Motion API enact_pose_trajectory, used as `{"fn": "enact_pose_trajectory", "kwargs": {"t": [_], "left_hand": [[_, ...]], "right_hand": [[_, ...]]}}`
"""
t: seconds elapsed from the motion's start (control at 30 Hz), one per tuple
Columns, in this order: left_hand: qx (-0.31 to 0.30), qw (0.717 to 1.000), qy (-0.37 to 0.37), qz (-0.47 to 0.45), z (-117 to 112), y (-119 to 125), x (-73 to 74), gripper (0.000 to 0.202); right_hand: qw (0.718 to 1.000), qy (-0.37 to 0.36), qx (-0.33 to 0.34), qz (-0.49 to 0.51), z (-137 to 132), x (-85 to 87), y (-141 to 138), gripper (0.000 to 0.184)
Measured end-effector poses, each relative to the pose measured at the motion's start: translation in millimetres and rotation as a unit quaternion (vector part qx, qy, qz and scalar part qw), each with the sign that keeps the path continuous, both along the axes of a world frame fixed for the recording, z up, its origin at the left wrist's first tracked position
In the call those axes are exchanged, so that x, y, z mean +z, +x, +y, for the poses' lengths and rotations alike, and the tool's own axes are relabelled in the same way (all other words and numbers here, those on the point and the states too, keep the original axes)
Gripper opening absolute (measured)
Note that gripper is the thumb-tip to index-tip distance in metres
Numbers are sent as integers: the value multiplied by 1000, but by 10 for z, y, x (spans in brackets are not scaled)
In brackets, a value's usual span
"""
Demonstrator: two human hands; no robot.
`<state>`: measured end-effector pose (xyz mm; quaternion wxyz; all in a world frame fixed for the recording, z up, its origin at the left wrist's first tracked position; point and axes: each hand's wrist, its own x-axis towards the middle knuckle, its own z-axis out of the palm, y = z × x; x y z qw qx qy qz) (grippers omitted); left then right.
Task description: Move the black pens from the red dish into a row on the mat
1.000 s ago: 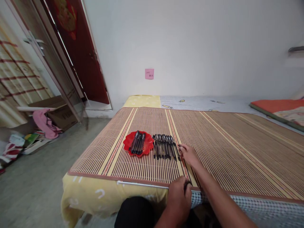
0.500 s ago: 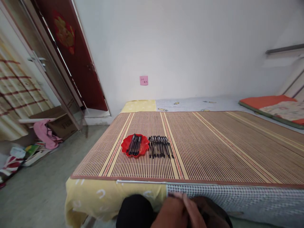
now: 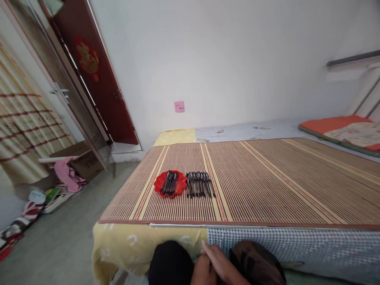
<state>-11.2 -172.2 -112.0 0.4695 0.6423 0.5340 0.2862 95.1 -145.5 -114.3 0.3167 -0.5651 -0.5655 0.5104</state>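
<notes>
My left hand [image 3: 203,268] is at the bottom middle, between my knees, its fingers curled in and partly hidden. My right hand [image 3: 219,258] lies against and over it, fingers stretched out and pressed together toward the upper left. Neither hand shows anything in it. Beyond them, on a striped woven mat [image 3: 261,190], stands a red scalloped plate [image 3: 158,183] with several black pens [image 3: 170,183] in it. To the right of the plate, touching or nearly touching its rim, several more black pens [image 3: 200,185] lie side by side in a row.
The mat covers a bed with a yellow and checked sheet [image 3: 124,239]. Folded orange bedding [image 3: 335,126] lies at the far right. A pink note [image 3: 179,106] sticks to the wall. A cardboard box [image 3: 87,164] and clutter stand on the floor at left, near a red door [image 3: 101,79].
The view has shifted slightly, so the room appears a little farther right. My hands have shifted against each other, the right one now pointing up and left. The pens and plate stay put.
</notes>
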Motion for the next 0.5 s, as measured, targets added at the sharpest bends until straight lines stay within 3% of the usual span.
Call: {"fn": "enact_pose_trajectory", "kwargs": {"t": [0.23,0.37,0.43,0.5], "left_hand": [[-17,999,-31,21,-93,-58,74,32],[-109,991,-19,77,-23,-303,385,16],[-56,995,45,64,80,-488,652,15],[71,988,111,75,244,-701,950,22]], "right_hand": [[998,49,30,-36,-34,-262,52,56],[995,68,49,-46,12,-311,38,53],[994,71,62,-60,27,-288,21,53],[992,65,71,-75,31,-259,-2,49]]}}
